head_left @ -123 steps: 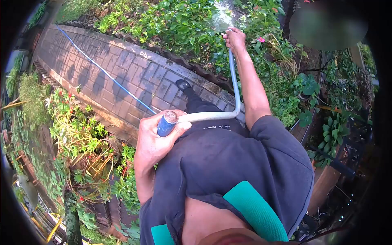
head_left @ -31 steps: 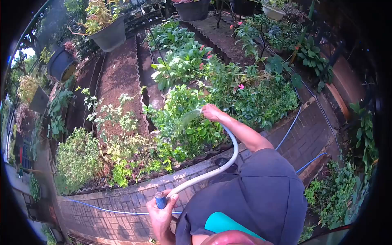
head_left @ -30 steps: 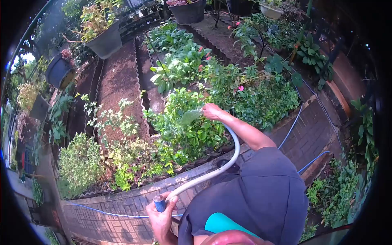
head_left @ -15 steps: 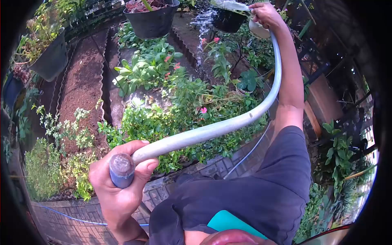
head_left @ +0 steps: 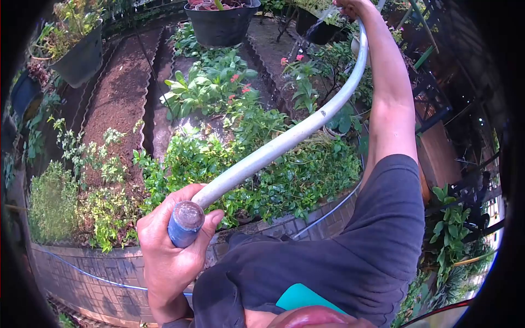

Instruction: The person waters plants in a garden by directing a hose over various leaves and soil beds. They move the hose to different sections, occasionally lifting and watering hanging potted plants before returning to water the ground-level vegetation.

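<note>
My left hand [head_left: 170, 252] is closed around the near end of a long, pale grey pipe [head_left: 268, 154], by its blue grip with a round, dull end. The pipe curves up and to the right towards my right hand [head_left: 355, 7], which is partly cut off by the top edge. The fingers there are closed, but what they hold is hard to make out. Water [head_left: 314, 27] streams down to the left from them, in front of a dark hanging pot [head_left: 318, 34]. Part of a pale rounded thing [head_left: 355, 46] shows under the right wrist.
Dark pots hang at the top centre [head_left: 224, 26] and top left [head_left: 79, 60]. Below are green plants [head_left: 219, 87] with pink flowers and a brown soil bed [head_left: 117, 82]. A thin blue hose [head_left: 98, 280] lies on the brick path [head_left: 109, 306]. Dark metal frames stand at right.
My right hand has risen towards the top edge, and the water is now a narrower stream. My left hand and the pipe's near end sit slightly further right in view.
</note>
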Demonstrator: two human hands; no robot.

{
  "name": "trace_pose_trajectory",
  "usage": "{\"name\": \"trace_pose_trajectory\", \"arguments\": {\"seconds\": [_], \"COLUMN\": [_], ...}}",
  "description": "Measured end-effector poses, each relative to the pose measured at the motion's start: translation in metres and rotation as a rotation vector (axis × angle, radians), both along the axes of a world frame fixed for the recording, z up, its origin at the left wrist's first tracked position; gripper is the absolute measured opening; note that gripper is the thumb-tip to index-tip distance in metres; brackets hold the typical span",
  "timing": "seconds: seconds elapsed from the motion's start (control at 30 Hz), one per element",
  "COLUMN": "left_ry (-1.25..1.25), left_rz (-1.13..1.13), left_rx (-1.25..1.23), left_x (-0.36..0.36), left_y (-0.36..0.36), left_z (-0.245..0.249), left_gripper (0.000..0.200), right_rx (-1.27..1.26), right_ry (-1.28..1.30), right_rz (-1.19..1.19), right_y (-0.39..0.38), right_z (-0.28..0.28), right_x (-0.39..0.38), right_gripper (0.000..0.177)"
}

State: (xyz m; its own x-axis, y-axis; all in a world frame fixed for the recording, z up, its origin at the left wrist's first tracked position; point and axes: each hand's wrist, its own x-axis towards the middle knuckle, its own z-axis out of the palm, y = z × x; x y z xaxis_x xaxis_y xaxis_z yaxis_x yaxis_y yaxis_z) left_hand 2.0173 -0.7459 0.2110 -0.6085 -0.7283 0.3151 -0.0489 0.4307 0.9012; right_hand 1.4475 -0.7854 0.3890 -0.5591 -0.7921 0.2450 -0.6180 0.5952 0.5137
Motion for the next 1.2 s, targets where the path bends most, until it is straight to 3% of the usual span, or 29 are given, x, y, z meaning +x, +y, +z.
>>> {"name": "trace_pose_trajectory", "arguments": {"seconds": [0.07,0.1,0.2,0.23,0.33,0.4,0.53,0.57,0.63,0.7,0.77,0.83,0.9,0.93,1.0,1.2], "left_ry": [-0.048,-0.072,-0.216,-0.229,-0.244,-0.245,-0.395,-0.313,-0.233,-0.127,0.138,0.250,0.362,0.414,0.420,0.381], "left_rz": [0.009,0.010,-0.120,-0.219,-0.378,-0.379,-0.281,-0.267,-0.026,0.288,0.464,0.619,0.670,0.683,0.684,0.695], "left_rx": [0.054,0.083,0.523,0.661,0.901,0.961,0.901,0.812,0.867,0.823,0.732,0.548,0.447,0.407,0.337,0.244], "left_x": [0.009,0.014,0.034,0.037,0.053,0.071,0.103,0.120,0.117,0.120,0.136,0.144,0.148,0.147,0.142,0.137], "left_y": [0.004,0.005,0.007,0.008,0.007,0.007,0.019,0.027,0.039,0.040,0.023,0.009,-0.004,-0.006,-0.006,0.018], "left_z": [-0.004,-0.008,-0.032,-0.041,-0.089,-0.135,-0.186,-0.223,-0.190,-0.159,-0.137,-0.107,-0.084,-0.071,-0.049,-0.031], "left_gripper": [0.028,0.026,0.022,0.019,0.018,0.024,0.026,0.021,0.019,0.019,0.024,0.020,0.019,0.020,0.020,0.020], "right_rx": [-0.928,-1.112,-0.374,-0.859,-0.311,-0.883,-1.063,-1.093,-1.189,-0.996,-0.771,-0.637,-0.682,-0.494,-0.435,-0.336], "right_ry": [-0.555,-0.693,-0.374,-0.795,-0.506,-0.839,-0.839,-0.917,-0.978,-0.995,-0.993,-0.973,-0.940,-0.821,-0.864,-0.742], "right_rz": [-0.105,0.008,-0.135,-0.101,-0.126,0.019,0.011,0.023,0.208,0.284,0.390,0.458,0.423,0.363,0.465,0.357], "right_y": [0.003,-0.008,-0.013,-0.008,-0.012,-0.011,-0.012,-0.006,-0.018,-0.035,-0.057,-0.078,-0.107,-0.111,-0.137,-0.159], "right_z": [-0.002,-0.005,0.026,0.023,0.045,0.037,0.008,-0.006,-0.025,-0.014,0.002,0.005,-0.002,0.003,-0.003,-0.016], "right_x": [0.018,-0.031,-0.056,-0.058,-0.054,-0.079,-0.063,-0.053,-0.017,0.026,0.074,0.118,0.143,0.164,0.165,0.175], "right_gripper": [0.012,0.009,0.010,0.011,0.010,0.013,0.008,0.006,0.007,0.011,0.015,0.020,0.019,0.019,0.022,0.023]}}
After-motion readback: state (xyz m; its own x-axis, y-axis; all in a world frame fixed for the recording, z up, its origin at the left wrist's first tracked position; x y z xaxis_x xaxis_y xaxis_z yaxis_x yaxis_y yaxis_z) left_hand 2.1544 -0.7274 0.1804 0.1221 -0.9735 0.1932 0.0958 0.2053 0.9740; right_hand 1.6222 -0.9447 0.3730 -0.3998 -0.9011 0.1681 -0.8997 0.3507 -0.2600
